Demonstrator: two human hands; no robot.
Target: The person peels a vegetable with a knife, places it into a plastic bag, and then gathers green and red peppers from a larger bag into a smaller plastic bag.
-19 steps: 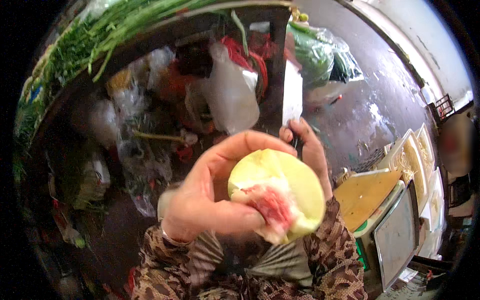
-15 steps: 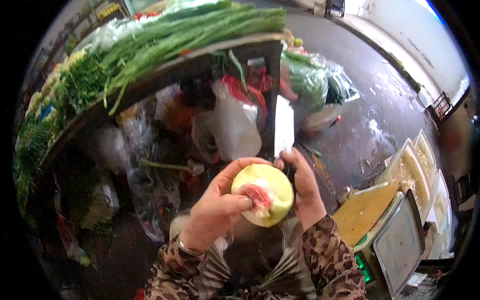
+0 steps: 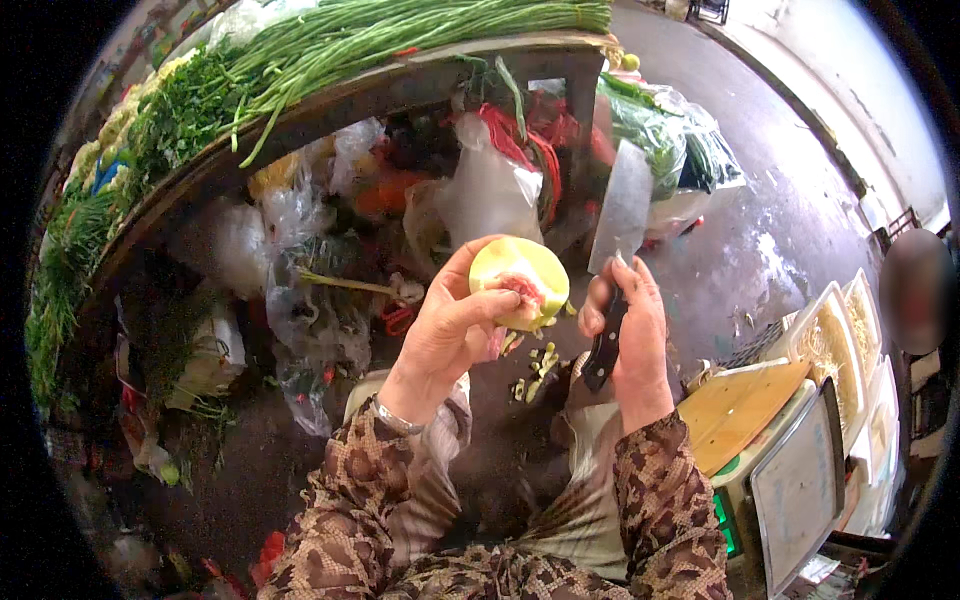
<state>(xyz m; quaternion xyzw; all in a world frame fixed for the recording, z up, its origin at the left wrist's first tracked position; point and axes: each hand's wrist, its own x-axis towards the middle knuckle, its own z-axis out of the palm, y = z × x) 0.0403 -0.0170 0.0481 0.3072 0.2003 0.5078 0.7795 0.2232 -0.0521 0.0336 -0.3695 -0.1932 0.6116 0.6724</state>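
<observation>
Near centre: round yellow-green vegetable piece with a reddish patch [image 3: 535, 265] held left; broad grey metal cleaver with a black handle [image 3: 622, 212] held right

Left hand [image 3: 440, 335]: curled round the piece from its left, thumb by the reddish patch. Grip probably turns the pale face upward for viewing and leaves the piece's right side exposed. Right hand [image 3: 642, 345]: closed round the handle close to the blade, likely for fine control. Blade points far and slightly right, apart from the piece. Both hands sit over the dark floor [image 3: 500, 420] between pale trouser legs [image 3: 590, 470]; thin green-and-white scraps [image 3: 541, 374] lie below. Position presumably keeps clothing clean.

Surroundings: far, dark stall table [image 3: 580, 78] bearing long green beans [image 3: 430, 32]; translucent white plastic bag [image 3: 495, 195] underneath. Far right, clear bag of leafy greens [image 3: 655, 130]. Right, yellow-brown wooden board [image 3: 745, 405], scale with a flat grey pan [image 3: 800, 500], white trays of pale strands [image 3: 848, 400]; these would probably crowd an outward swing of the right elbow.
</observation>
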